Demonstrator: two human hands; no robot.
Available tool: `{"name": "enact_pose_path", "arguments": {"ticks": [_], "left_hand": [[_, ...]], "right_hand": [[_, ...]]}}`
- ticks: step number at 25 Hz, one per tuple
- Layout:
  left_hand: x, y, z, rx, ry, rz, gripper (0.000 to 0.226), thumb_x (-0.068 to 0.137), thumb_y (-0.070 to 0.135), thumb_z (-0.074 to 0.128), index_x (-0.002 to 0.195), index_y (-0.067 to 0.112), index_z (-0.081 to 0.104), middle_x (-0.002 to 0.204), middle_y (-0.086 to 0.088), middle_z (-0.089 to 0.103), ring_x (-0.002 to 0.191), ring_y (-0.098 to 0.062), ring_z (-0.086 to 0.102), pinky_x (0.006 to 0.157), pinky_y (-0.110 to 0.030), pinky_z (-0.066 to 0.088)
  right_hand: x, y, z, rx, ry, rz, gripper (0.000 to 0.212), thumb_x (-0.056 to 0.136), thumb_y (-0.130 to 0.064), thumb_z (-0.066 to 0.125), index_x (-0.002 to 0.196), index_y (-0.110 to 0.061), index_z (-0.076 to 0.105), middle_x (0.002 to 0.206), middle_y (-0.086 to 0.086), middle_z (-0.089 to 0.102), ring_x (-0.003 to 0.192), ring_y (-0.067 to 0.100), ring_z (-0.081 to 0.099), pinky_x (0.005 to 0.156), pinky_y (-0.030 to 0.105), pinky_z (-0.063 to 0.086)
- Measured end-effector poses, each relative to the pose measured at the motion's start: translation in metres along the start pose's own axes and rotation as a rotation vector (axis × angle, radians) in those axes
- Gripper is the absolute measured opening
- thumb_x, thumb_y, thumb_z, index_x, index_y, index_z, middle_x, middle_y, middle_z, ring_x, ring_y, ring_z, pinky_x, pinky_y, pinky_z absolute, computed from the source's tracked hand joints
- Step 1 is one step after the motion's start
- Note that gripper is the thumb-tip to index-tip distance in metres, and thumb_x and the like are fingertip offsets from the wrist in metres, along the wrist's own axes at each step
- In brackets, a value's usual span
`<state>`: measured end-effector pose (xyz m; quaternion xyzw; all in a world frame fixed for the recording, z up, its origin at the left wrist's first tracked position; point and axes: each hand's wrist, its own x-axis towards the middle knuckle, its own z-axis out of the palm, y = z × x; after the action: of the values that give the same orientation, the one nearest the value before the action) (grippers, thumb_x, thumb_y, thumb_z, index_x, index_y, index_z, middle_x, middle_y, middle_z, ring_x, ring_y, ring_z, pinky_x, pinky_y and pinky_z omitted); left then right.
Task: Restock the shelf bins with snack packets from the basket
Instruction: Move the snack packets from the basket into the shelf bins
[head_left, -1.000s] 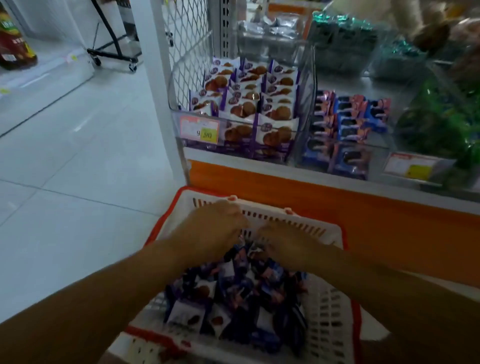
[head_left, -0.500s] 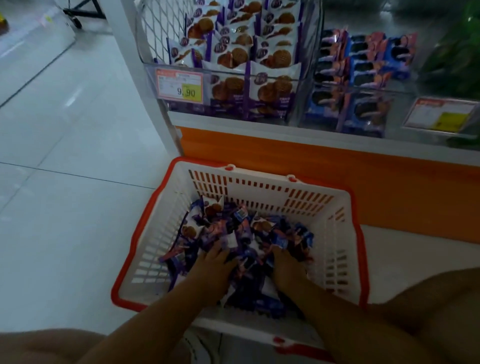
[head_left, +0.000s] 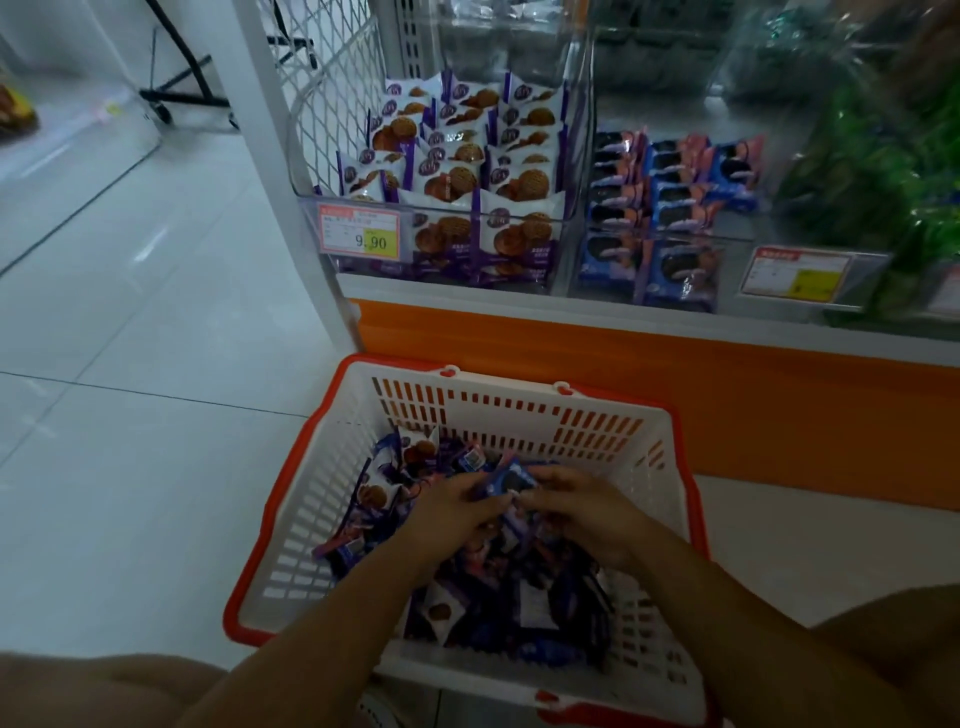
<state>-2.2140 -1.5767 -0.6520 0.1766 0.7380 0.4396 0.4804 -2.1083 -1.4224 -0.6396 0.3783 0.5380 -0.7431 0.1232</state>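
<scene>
Here, low in the centre of the frame, the left hand (head_left: 457, 514) and right hand (head_left: 587, 514) meet inside the basket (head_left: 519, 410), together pinching one blue packet (head_left: 511, 480) at their fingertips, just above the pile (head_left: 498, 587). The bins (head_left: 447, 228) stand upper centre.

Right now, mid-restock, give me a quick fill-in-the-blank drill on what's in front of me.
1. The left hand and right hand together hold a small ____ packet over the pile in the basket.
2. The price tag on the cookie bin reads ____.
3. The sandwich-biscuit bin stands on the cookie bin's ____ side.
4. The basket sits on the ____.

Missing words: blue; 9.90; right; floor.
</scene>
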Motion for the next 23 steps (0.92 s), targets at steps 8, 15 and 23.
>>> {"name": "enact_pose_path", "arguments": {"ticks": [8, 15, 23], "left_hand": [[-0.017, 0.034, 0.010, -0.355, -0.008, 0.009, 0.026, 0.093, 0.023, 0.065, 0.119, 0.020, 0.064, 0.115, -0.002, 0.070, 0.102, -0.018, 0.069, 0.089, -0.034, 0.055], [-0.025, 0.067, 0.016, -0.345, 0.037, 0.072, 0.024, 0.094, 0.023, 0.062, 0.117, 0.019, 0.064, 0.105, -0.002, 0.074, 0.098, -0.020, 0.070, 0.089, -0.038, 0.056], [-0.046, 0.188, 0.006, 0.143, 0.209, 0.606, 0.031, 0.088, 0.036, 0.066, 0.117, 0.042, 0.058, 0.106, 0.024, 0.064, 0.093, 0.009, 0.062, 0.072, -0.010, 0.051]], "right_hand": [[-0.034, -0.011, -0.014, 0.175, 0.006, -0.227, 0.024, 0.094, -0.011, 0.057, 0.115, -0.009, 0.068, 0.111, 0.008, 0.072, 0.098, 0.021, 0.068, 0.076, 0.027, 0.054], [-0.055, -0.033, -0.010, 0.084, 0.096, -0.307, 0.023, 0.095, -0.019, 0.058, 0.116, -0.018, 0.068, 0.097, 0.000, 0.073, 0.083, 0.015, 0.070, 0.068, 0.025, 0.055], [-0.124, -0.139, -0.033, -0.240, 0.315, -0.658, 0.016, 0.088, -0.019, 0.065, 0.101, -0.029, 0.066, 0.094, -0.006, 0.069, 0.081, 0.003, 0.068, 0.071, 0.022, 0.056]]}}
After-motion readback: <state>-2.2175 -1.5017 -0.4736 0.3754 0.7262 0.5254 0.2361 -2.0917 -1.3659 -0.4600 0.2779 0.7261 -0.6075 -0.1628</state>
